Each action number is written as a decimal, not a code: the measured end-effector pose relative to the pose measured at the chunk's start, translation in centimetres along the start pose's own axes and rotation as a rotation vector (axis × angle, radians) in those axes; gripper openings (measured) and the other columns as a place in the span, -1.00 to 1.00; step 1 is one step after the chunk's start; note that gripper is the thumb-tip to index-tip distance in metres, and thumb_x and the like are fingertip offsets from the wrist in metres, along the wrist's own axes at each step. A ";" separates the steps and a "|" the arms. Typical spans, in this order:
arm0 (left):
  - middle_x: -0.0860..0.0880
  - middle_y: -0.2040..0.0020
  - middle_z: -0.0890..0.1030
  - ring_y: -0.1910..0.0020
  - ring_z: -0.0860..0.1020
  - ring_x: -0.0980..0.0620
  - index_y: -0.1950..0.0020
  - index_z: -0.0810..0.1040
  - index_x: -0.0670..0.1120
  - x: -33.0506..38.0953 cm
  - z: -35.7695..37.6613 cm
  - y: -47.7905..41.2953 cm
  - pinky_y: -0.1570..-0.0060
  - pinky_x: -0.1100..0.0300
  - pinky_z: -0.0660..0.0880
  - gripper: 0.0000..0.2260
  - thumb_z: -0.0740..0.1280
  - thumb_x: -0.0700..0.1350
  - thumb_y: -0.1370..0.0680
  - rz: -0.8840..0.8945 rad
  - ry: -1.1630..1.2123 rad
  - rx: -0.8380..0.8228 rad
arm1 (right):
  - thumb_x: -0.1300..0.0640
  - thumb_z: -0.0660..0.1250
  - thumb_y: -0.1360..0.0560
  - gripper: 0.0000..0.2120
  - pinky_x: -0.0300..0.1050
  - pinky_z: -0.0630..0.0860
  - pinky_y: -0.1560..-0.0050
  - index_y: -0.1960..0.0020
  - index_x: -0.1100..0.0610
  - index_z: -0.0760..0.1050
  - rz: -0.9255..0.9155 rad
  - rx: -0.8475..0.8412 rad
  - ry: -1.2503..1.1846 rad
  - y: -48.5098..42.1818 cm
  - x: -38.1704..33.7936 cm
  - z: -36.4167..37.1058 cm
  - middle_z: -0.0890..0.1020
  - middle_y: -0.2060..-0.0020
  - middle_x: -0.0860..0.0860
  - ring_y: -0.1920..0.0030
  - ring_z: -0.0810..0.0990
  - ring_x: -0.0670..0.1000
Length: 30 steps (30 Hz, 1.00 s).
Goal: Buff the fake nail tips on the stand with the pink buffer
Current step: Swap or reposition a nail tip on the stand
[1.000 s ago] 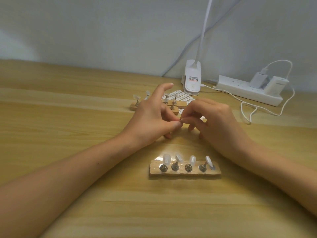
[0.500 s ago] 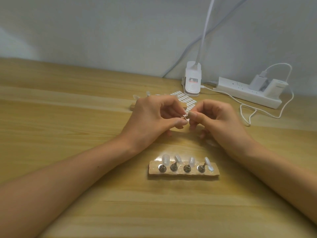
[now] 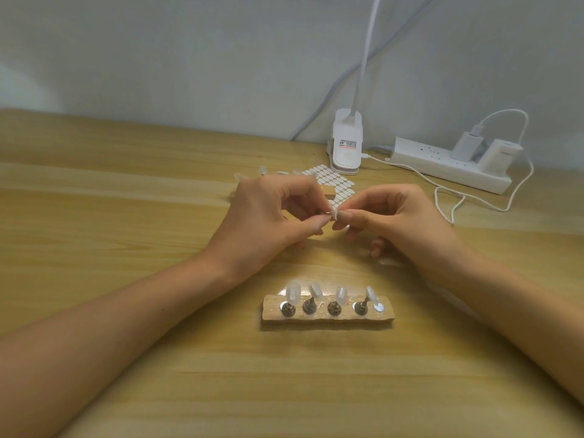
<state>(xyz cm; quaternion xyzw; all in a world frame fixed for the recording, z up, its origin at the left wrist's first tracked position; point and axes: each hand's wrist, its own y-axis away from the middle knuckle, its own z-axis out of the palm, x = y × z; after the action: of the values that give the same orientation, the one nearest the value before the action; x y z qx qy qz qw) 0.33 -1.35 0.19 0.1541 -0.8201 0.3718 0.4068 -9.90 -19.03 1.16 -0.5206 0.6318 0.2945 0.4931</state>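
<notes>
Your left hand [image 3: 271,213] and right hand [image 3: 395,219] meet above the wooden table [image 3: 126,216], each pinching the same small white piece [image 3: 334,214] between thumb and forefinger, with the other fingers curled; the piece is too small to tell what it is. The stand [image 3: 328,316] lies on the table just nearer to you than your hands, apart from them, with four clear nail tips [image 3: 341,294] standing in a row on it. Beyond your hands lie a sticker sheet [image 3: 336,181], a white lamp base [image 3: 346,147] and a power strip [image 3: 442,165].
</notes>
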 end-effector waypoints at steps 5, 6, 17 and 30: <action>0.00 0.25 0.70 0.24 0.68 0.15 0.16 0.68 -0.19 -0.1 0.1 0.0 0.32 0.37 0.53 -0.91 0.55 -0.29 -0.41 0.064 -0.052 -0.029 | 0.18 0.49 -0.46 -0.91 -0.28 0.48 0.49 0.11 0.21 0.68 -0.006 -0.008 0.004 0.0 0.1 0.1 0.71 0.29 0.06 0.30 0.65 -0.10; 0.00 0.26 0.70 0.25 0.67 0.16 0.16 0.68 -0.19 -0.1 0.2 0.0 0.30 0.39 0.52 -0.91 0.56 -0.28 -0.40 0.072 -0.061 -0.033 | 0.19 0.48 -0.46 -0.92 -0.28 0.48 0.49 0.12 0.21 0.68 -0.017 -0.010 0.020 0.0 0.1 0.2 0.71 0.31 0.04 0.31 0.65 -0.11; 0.01 0.30 0.68 0.31 0.68 0.14 0.15 0.66 -0.21 0.0 0.1 0.1 0.34 0.30 0.57 -0.85 0.59 -0.26 -0.38 0.043 -0.024 -0.028 | 0.21 0.49 -0.46 -0.93 -0.13 0.59 0.44 0.13 0.23 0.68 -0.091 -0.024 0.117 0.0 -0.2 0.0 0.70 0.32 0.10 0.29 0.67 -0.01; 0.00 0.33 0.68 0.33 0.68 0.13 0.17 0.65 -0.21 0.1 0.2 0.2 0.36 0.18 0.61 -0.85 0.59 -0.26 -0.37 0.019 -0.022 -0.029 | 0.34 0.46 -0.48 -0.97 -0.22 0.56 0.42 0.12 0.30 0.67 -0.129 -0.014 0.132 0.0 -0.2 0.3 0.70 0.33 0.12 0.38 0.64 -0.07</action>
<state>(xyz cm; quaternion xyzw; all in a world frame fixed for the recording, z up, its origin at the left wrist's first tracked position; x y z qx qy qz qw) 0.07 -1.35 0.15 0.1446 -0.8312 0.3622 0.3963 -9.78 -18.76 1.21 -0.5818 0.6260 0.2315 0.4648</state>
